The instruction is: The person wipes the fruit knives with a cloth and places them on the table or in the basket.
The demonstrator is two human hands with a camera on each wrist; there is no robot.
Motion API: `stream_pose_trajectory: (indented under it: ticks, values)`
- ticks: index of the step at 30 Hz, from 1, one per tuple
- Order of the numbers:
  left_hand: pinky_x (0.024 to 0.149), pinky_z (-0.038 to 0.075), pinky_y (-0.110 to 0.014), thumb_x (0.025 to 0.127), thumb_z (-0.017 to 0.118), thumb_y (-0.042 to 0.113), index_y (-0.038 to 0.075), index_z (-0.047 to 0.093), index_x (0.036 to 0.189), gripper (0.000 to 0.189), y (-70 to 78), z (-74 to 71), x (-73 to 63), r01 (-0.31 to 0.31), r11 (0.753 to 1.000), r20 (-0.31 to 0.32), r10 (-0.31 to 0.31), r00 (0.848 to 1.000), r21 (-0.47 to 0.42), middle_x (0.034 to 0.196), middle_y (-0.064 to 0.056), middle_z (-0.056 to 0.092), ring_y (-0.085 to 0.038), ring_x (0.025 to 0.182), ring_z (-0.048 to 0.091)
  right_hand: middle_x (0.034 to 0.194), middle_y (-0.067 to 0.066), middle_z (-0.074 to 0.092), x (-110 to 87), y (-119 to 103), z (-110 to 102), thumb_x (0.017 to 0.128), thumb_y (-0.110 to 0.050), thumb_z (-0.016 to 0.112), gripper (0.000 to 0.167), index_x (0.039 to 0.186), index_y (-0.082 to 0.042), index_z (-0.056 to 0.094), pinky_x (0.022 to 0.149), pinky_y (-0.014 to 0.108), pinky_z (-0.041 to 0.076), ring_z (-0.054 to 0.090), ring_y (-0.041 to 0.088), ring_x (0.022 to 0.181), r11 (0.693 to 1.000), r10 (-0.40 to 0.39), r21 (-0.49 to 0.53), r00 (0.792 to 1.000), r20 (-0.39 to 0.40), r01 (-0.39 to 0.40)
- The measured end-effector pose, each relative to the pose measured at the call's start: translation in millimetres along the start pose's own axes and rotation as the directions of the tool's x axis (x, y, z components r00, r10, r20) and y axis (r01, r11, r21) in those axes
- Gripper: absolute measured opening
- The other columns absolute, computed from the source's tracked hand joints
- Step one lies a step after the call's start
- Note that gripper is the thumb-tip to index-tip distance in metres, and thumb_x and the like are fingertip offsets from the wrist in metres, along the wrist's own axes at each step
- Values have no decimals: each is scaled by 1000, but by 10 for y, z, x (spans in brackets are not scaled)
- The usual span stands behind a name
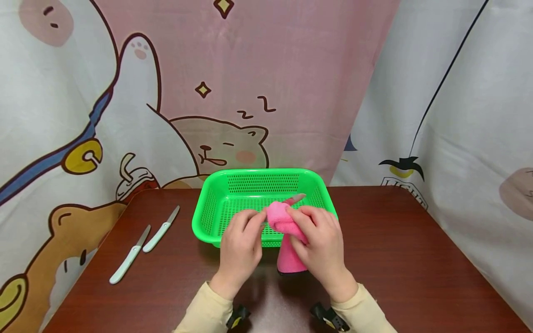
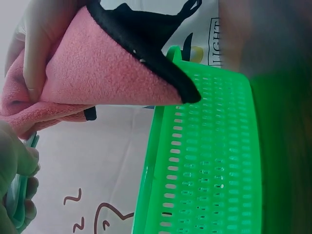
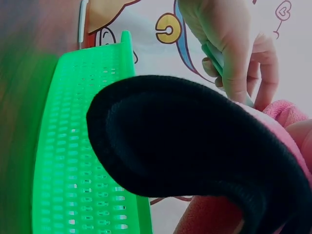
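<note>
My left hand (image 1: 240, 243) grips a knife (image 2: 20, 197) by its pale green handle. A pink cloth (image 1: 290, 259) with a black edge is folded over the blade, and the blade's end sticks out beyond it towards the far right. My right hand (image 1: 321, 240) pinches the cloth around the blade, and the loose part hangs below the fingers. The right wrist view is largely filled by the cloth's black underside (image 3: 156, 131). Both hands are held over the near side of a green plastic basket (image 1: 266, 172).
Two more knives with pale handles, a nearer one (image 1: 126, 264) and a farther one (image 1: 157, 237), lie side by side on the left of the brown table (image 1: 395, 259). A printed curtain (image 1: 300, 69) hangs behind the table.
</note>
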State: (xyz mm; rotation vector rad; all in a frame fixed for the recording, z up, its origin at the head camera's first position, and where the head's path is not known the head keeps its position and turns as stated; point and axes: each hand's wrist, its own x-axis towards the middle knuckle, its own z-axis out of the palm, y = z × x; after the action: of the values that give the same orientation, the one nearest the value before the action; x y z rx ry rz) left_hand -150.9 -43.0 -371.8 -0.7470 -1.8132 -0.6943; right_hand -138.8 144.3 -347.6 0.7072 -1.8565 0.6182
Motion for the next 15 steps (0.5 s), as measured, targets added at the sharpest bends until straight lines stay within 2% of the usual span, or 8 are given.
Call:
stream_pose_trajectory:
  ticks: [6,12,15]
  values:
    - [64,54,-40,92,65,1,2,66,119,27,12,0,9,-16,1000,9,16,1000,-14,97,-13,61,-27,83,61,95,13,64,9,35,-24,93,-26,55,28,112,-13,72,68,49,46,63,31,82,999,28,-34,1000,-5,-28]
    - [64,54,-40,101,54,11,2,66,118,22,20,-5,19,-17,1000,7,17,1000,-9,96,-13,61,-27,83,61,98,14,64,17,94,-100,80,-16,69,36,115,-11,71,72,51,46,62,33,84,995,94,-44,995,34,-92]
    - [64,54,-40,102,52,13,2,66,117,23,21,-3,19,-19,1000,-2,19,1000,-7,96,-13,61,-28,81,61,99,15,64,24,136,-143,77,-16,72,39,115,-10,70,74,51,45,61,34,85,991,128,-50,991,37,-126]
